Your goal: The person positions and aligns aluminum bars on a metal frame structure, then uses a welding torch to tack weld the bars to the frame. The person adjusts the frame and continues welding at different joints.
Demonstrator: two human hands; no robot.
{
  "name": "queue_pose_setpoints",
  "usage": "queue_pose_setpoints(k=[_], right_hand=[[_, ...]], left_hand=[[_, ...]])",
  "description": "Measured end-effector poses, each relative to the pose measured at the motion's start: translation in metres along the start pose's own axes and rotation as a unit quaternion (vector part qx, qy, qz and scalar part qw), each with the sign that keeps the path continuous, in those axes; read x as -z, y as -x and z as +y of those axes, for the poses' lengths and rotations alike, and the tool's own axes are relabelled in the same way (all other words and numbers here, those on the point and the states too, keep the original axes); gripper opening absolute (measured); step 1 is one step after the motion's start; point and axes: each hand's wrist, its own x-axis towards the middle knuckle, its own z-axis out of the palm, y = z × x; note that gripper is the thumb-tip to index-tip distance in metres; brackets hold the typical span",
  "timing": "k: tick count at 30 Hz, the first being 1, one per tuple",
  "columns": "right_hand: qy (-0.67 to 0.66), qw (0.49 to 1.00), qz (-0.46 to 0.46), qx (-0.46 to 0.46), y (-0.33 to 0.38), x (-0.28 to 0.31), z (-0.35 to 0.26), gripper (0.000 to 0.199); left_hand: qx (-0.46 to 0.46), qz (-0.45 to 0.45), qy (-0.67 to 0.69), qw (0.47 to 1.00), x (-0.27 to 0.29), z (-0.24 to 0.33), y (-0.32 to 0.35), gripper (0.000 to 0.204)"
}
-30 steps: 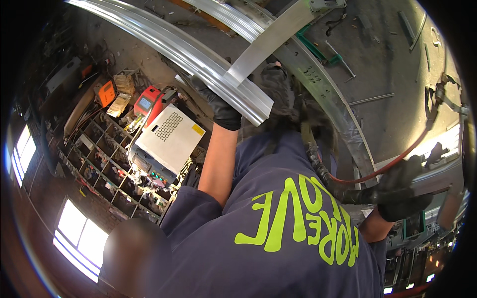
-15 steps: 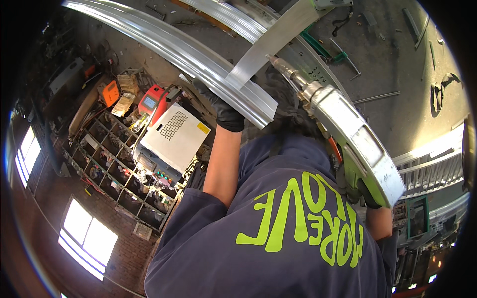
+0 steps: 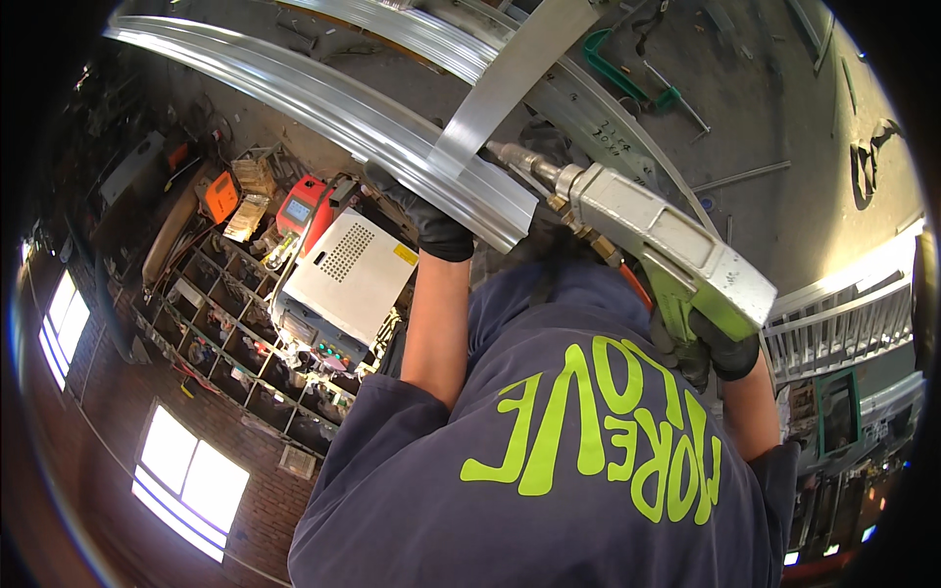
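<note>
While the black-gloved right hand (image 3: 723,345) curls its fingers round the green handle (image 3: 676,302) of a bulky tool (image 3: 667,230), seemingly so that the nozzle (image 3: 529,160) points near where the flat bar (image 3: 505,88) meets the ribbed rail (image 3: 323,103), the left hand (image 3: 431,218) supports that rail near its end, probably to steady it; those fingertips are hidden, so I cannot tell their spread. Farther off, a compartmented rack (image 3: 284,434) holds small, indistinct loose items (image 3: 201,348)

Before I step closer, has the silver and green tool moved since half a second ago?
Yes. Judged against the flat metal bar, the tool has shifted: its tip is now lower along the bar's edge, nearer the metal profile.
</note>
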Motion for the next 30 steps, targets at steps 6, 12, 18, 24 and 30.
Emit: queue_pose_setpoints(k=[6, 12, 18, 24, 30], right_hand=[[-0.120, 0.984, -0.018, -0.133, -0.019, -0.026, -0.012, 0.053], [-0.171, 0.976, 0.037, -0.133, -0.041, -0.031, 0.009, 0.046], [-0.165, 0.980, -0.011, -0.112, -0.050, -0.031, 0.006, 0.046], [-0.158, 0.977, -0.003, -0.143, -0.052, -0.033, -0.004, 0.049], [-0.173, 0.976, -0.005, -0.133, -0.053, -0.034, 0.007, 0.049]], left_hand=[[0.037, -0.041, 0.113, 0.992, -0.003, 0.004, 0.000, 0.078], [0.007, 0.012, 0.055, 0.998, -0.026, 0.014, 0.006, 0.077], [-0.044, 0.045, -0.099, 0.993, -0.029, 0.018, 0.008, 0.061], [-0.002, 0.016, -0.011, 1.000, -0.020, 0.018, 0.010, 0.050], [-0.046, 0.008, -0.037, 0.998, -0.012, 0.010, 0.004, 0.040]])
